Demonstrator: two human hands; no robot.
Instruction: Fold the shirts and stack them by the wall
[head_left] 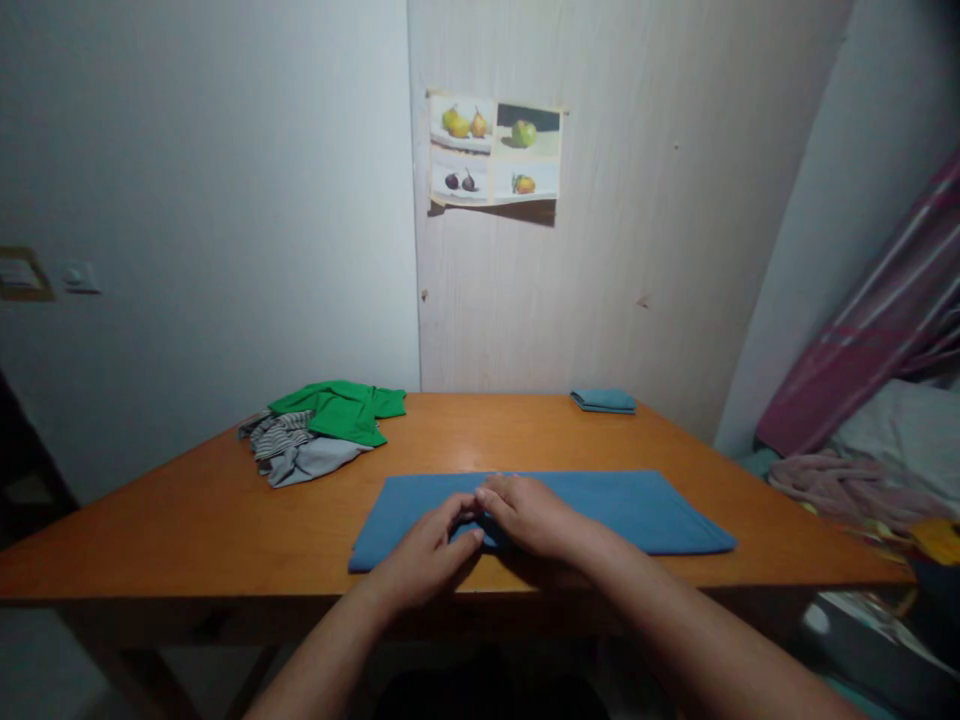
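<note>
A blue cloth (607, 510), folded into a long flat band, lies across the front of the wooden table. My left hand (435, 545) rests over its middle, near the front edge, with the thumb apart from the fingers. Beside it, my right hand (532, 515) lies palm down on the same cloth, its fingertips meeting those of my left hand. Neither hand appears to grip the fabric, though the undersides of both are hidden. The cloth's left end is a little nearer to me than its right end.
At the table's back left is a loose pile with a green garment (345, 410), a striped one (277, 437) and a grey one (311, 462). A small folded blue-green cloth (604, 401) sits at the back right. Bedding (840, 490) and a pink curtain (847, 350) are off to the right.
</note>
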